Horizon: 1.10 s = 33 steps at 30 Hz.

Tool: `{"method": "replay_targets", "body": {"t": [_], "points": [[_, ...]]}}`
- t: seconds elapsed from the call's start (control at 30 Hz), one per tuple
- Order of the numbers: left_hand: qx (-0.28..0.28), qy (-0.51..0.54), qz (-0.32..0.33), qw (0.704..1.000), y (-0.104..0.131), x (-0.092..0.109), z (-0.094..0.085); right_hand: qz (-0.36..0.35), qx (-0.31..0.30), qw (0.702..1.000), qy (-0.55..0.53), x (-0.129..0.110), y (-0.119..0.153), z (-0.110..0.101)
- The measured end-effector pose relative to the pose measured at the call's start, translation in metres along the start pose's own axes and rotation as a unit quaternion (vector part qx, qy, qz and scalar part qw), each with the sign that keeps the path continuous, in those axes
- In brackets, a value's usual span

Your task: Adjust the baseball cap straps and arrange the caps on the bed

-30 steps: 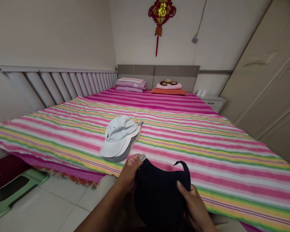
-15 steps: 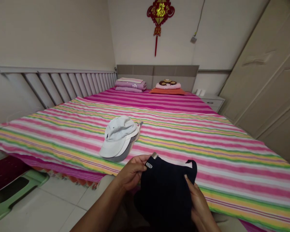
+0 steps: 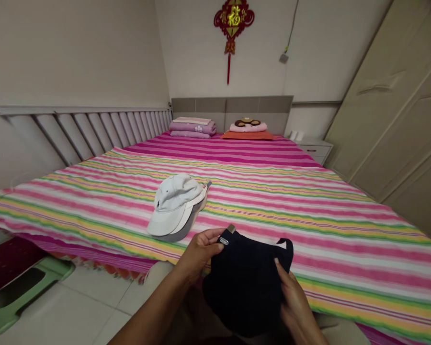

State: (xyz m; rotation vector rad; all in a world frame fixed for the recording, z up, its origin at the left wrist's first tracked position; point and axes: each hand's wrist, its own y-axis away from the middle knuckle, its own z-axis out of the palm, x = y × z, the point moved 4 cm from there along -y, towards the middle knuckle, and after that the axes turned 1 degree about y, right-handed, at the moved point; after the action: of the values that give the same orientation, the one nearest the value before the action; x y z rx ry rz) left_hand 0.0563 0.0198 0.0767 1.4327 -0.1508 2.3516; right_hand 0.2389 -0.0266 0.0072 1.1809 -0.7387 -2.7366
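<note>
A black baseball cap [image 3: 249, 282] hangs between my two hands above the near edge of the bed. My left hand [image 3: 203, 251] pinches its left edge, beside a small silvery oval badge [image 3: 224, 241] and a metal buckle [image 3: 232, 228]. On the other side, my right hand [image 3: 292, 297] grips the cap with the thumb on top, just below a loose strap loop [image 3: 287, 245]. The fingers behind the cloth are partly hidden. Left of the hands, a stack of caps lies on the bed, a white cap [image 3: 177, 196] on top and a grey brim [image 3: 183, 232] at the bottom.
The bed's striped sheet [image 3: 104, 191] spreads in front of me. Folded purple bedding [image 3: 193, 128] and an orange pillow [image 3: 247, 136] lie by the headboard [image 3: 258, 110]. A white railing [image 3: 122, 122] runs along the left. A green stool [image 3: 39, 282] stands on the floor at lower left.
The black cap has tilted slightly in my hands, so its lower rounded edge now shows more clearly. Both hands keep their hold. The stacked caps have not moved on the bed.
</note>
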Motion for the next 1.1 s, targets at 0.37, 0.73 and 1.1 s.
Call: {"method": "replay_targets", "body": {"t": [0.37, 0.73, 1.1], "points": [[0.035, -0.004, -0.017, 0.999, 0.002, -0.003, -0.001, 0.002, -0.012, 1.000, -0.028, 0.002, -0.001, -0.002], [0.056, -0.029, 0.055, 0.996, 0.002, -0.002, -0.004, 0.019, -0.018, 0.998, -0.050, 0.007, 0.000, -0.002], [0.081, 0.028, 0.046, 0.995, 0.001, -0.006, -0.002, -0.020, -0.002, 1.000, -0.008, 0.010, -0.001, -0.002]]}}
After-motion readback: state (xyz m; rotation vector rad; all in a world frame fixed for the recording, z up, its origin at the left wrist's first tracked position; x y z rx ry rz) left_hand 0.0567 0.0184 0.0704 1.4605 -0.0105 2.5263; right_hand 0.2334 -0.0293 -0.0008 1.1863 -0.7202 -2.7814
